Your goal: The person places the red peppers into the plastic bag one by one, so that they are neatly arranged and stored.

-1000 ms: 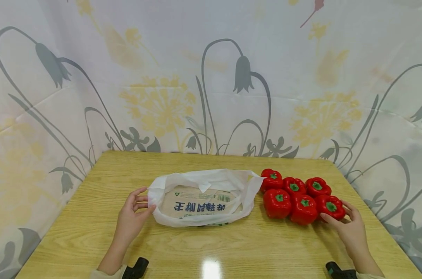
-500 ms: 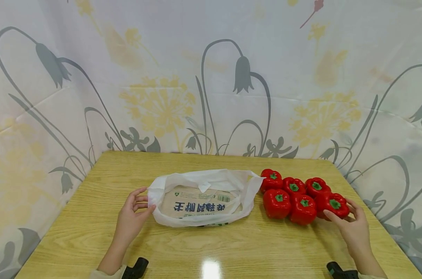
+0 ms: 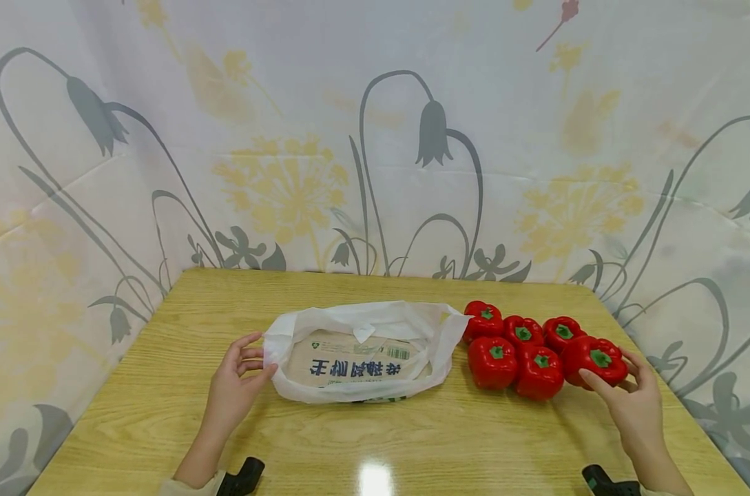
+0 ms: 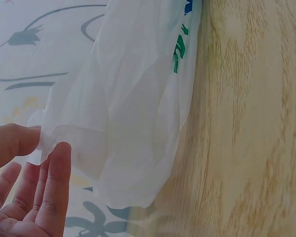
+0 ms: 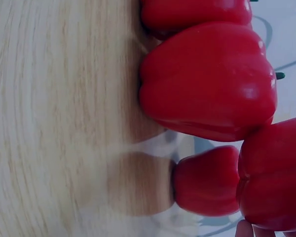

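Observation:
My left hand (image 3: 235, 386) is at the left end of a white plastic bag (image 3: 288, 324). In the left wrist view its thumb and fingers pinch the edge of the thin bag (image 4: 133, 113). The bag's mouth gapes upward, showing a brown inner wall with dark blue printed characters. At the right, my right hand (image 3: 640, 406) grips a red bell pepper (image 3: 580, 359) with a green stem, thumb in front and fingers behind. In the right wrist view this bell pepper (image 5: 278, 177) is raised off the table, and only a few fingertips (image 5: 244, 229) show below it.
Several other red bell peppers (image 3: 538, 372) stand in a cluster between the bag and my right hand; the far left one is close against the bag's right corner. The wooden table (image 3: 461, 441) backs onto a flower-patterned cloth (image 3: 375, 138), which also hangs along both sides.
My right hand has lifted the bell pepper and shifted it slightly right, away from the front peppers. My left hand and the bag have stayed put.

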`<state>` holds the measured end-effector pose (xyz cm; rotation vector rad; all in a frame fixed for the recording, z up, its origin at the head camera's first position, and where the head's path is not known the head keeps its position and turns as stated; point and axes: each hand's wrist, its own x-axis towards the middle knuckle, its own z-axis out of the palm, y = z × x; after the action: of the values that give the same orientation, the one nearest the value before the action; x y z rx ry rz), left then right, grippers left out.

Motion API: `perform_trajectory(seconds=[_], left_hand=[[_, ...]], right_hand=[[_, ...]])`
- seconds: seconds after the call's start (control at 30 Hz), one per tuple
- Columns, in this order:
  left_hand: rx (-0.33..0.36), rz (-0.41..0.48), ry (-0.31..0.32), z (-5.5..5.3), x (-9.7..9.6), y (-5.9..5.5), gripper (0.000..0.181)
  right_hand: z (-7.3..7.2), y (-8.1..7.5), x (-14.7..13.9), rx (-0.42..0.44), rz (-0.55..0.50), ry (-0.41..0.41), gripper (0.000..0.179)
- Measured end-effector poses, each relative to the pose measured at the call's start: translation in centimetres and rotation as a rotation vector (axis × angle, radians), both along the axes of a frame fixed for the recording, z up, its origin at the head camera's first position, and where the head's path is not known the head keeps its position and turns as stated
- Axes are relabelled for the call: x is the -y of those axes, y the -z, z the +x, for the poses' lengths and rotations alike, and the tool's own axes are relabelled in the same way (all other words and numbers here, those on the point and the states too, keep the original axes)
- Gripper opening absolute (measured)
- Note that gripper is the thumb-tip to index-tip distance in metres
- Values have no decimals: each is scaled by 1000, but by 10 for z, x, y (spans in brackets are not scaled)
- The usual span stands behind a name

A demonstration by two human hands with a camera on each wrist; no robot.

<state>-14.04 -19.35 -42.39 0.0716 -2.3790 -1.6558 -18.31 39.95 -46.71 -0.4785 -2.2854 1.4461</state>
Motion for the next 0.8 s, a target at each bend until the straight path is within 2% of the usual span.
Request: perform_trajectory(seconds=[0.2,0.27,0.4,0.47,0.53,0.7,0.8], left_hand=[[6,-8,4,0,0,0,57],[6,-10,4,0,1,0,56],[5,-12,1,0,1,0,56],[5,-11,-1,0,1,0,57],[5,-8,-3,0,0,0,56],[10,-4,-5,-1,0,1,57],[14,-7,-4,0,0,1,57]], right_hand=[[12,-33,25,-26,-78,8,74],[13,-36,26,-31,-84,12,75],[6,-25,14,-69,-74,1,78],[6,-23,13,-80,-81,-1,79],[9,-29,18,-97,-100,-6,78],[20,-54,43,-98,-177,-23,77],[18,-52,42,-140,-192,-72,75]])
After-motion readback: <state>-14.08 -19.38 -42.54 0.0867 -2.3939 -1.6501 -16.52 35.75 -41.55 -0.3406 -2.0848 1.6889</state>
